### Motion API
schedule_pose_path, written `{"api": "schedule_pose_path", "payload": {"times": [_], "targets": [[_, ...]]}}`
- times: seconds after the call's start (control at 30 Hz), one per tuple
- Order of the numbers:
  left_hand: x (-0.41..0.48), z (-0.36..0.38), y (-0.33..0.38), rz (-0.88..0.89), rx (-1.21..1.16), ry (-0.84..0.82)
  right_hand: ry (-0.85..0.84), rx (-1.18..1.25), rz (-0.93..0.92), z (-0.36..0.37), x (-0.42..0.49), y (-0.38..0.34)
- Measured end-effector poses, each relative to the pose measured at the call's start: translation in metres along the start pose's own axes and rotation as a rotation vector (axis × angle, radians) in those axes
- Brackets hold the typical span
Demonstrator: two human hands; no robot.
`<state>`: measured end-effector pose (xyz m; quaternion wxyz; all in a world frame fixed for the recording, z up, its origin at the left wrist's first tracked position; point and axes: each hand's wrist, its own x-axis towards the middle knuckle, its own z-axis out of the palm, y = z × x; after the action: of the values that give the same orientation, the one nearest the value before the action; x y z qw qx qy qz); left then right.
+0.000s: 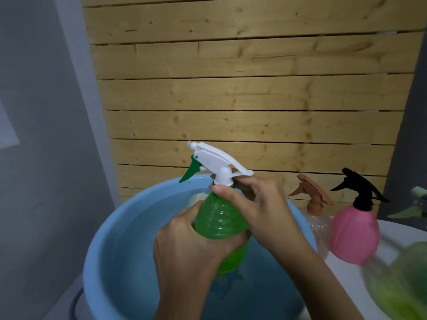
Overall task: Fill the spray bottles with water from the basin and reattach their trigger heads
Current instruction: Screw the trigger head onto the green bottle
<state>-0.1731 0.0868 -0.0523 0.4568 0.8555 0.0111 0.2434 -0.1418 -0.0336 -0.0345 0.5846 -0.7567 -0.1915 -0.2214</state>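
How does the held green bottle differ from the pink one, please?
The green bottle is translucent with a white head and green trigger; the pink bottle looks opaque with a black head. The green bottle is held over the basin, left hand round its body, right hand at its neck; the pink bottle stands untouched beside it. Both carry trigger heads.

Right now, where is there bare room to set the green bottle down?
Bare white surface shows in front of the pink bottle, between the basin rim and the blurred green bottle. Behind, the clear bottle and pink one crowd together.
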Motion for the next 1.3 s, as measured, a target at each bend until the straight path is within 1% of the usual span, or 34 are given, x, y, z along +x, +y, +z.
{"api": "schedule_pose_path", "payload": {"times": [0.07, 0.17, 0.3, 0.37, 0.47, 0.57, 0.63, 0.73, 0.77, 0.83, 0.9, 0.97, 1.07, 1.13, 1.2, 1.3], "targets": [[0.000, 0.000, 0.000, 0.036, 0.042, 0.013, 0.069, -0.063, -0.009, 0.005, -0.004, 0.000], [0.001, -0.001, 0.004, 0.054, 0.078, 0.015, 0.153, -0.046, 0.003, 0.009, -0.005, -0.001], [-0.001, 0.001, 0.009, 0.094, 0.085, 0.029, 0.091, 0.181, 0.071, -0.002, -0.004, -0.009], [-0.001, 0.004, 0.009, 0.127, 0.041, 0.011, 0.067, 0.259, 0.048, -0.008, -0.007, -0.015], [-0.002, 0.008, 0.009, 0.195, -0.019, -0.019, 0.103, 0.323, 0.026, -0.015, -0.010, -0.025], [0.000, 0.010, 0.009, 0.255, -0.010, -0.108, 0.181, 0.346, 0.025, -0.022, -0.014, -0.033], [0.000, 0.012, 0.008, 0.272, -0.038, -0.207, 0.235, 0.358, 0.040, -0.030, -0.018, -0.037], [-0.002, 0.014, 0.008, 0.224, -0.268, -0.352, 0.348, 0.378, 0.044, -0.044, -0.022, -0.041], [-0.003, 0.013, 0.010, 0.199, -0.326, -0.358, 0.390, 0.374, 0.046, -0.050, -0.023, -0.042], [-0.004, 0.014, 0.010, 0.177, -0.387, -0.309, 0.447, 0.342, 0.048, -0.063, -0.027, -0.045], [-0.003, 0.015, 0.007, 0.161, -0.394, -0.256, 0.480, 0.308, 0.039, -0.075, -0.029, -0.045], [-0.003, 0.017, 0.003, 0.138, -0.397, -0.239, 0.521, 0.257, 0.036, -0.088, -0.034, -0.044], [-0.005, 0.022, 0.001, 0.125, -0.389, -0.255, 0.585, 0.156, 0.026, -0.107, -0.043, -0.042], [-0.006, 0.025, 0.002, 0.136, -0.388, -0.273, 0.622, 0.149, 0.031, -0.116, -0.047, -0.040], [-0.005, 0.029, 0.002, 0.142, -0.389, -0.277, 0.640, 0.142, 0.052, -0.121, -0.050, -0.035], [-0.007, 0.034, 0.006, 0.138, -0.404, -0.281, 0.650, 0.050, 0.067, -0.125, -0.054, -0.023]]}}
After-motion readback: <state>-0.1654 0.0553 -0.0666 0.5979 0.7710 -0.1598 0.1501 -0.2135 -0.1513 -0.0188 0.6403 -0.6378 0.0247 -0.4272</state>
